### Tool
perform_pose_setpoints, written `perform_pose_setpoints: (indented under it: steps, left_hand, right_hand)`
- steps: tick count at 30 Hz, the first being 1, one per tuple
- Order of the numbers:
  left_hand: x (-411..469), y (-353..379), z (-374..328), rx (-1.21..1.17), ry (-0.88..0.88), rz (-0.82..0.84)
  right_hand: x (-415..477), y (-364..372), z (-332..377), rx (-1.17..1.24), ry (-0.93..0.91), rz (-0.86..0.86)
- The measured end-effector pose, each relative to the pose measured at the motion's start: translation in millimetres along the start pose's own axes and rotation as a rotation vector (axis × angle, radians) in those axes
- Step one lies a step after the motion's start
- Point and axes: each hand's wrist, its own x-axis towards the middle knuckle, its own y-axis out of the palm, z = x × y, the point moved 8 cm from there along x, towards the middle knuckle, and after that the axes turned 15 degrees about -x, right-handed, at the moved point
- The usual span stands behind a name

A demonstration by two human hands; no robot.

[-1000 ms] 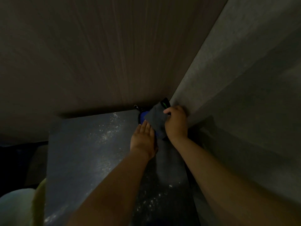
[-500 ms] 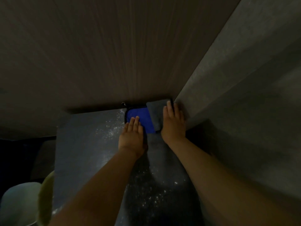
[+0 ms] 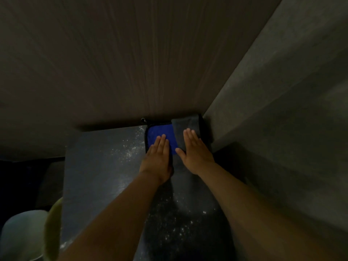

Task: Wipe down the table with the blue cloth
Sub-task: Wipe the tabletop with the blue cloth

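Blue cloth (image 3: 160,132): far right corner of table (image 3: 98,166), against walls, grey flap folded over. Left hand (image 3: 158,157), right hand (image 3: 194,149): fingers flat, extended, pressing cloth, side by side.

Your left hand (image 3: 157,156) and right hand (image 3: 194,149) both lie flat, fingers stretched out, on the blue cloth (image 3: 160,131), which sits in the far corner of the dark table (image 3: 98,166) where the 2 walls meet. The cloth's right part is folded over and shows grey. White specks dot the tabletop around your forearms.
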Motion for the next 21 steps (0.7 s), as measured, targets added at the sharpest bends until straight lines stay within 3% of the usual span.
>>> perform_pose_setpoints:
  steps: [12, 17, 21]
  left_hand:
    - [0, 0, 4, -0.016, 0.004, 0.024]
    - [1, -1, 3, -0.011, -0.002, 0.004]
    - [3, -4, 2, -0.055, 0.018, -0.022]
  right_hand:
    - [2, 0, -19, -0.091, 0.088, 0.085]
    - [-14, -16, 25, -0.098, -0.098, -0.092]
    - [-19, -14, 42, -0.184, -0.165, -0.054]
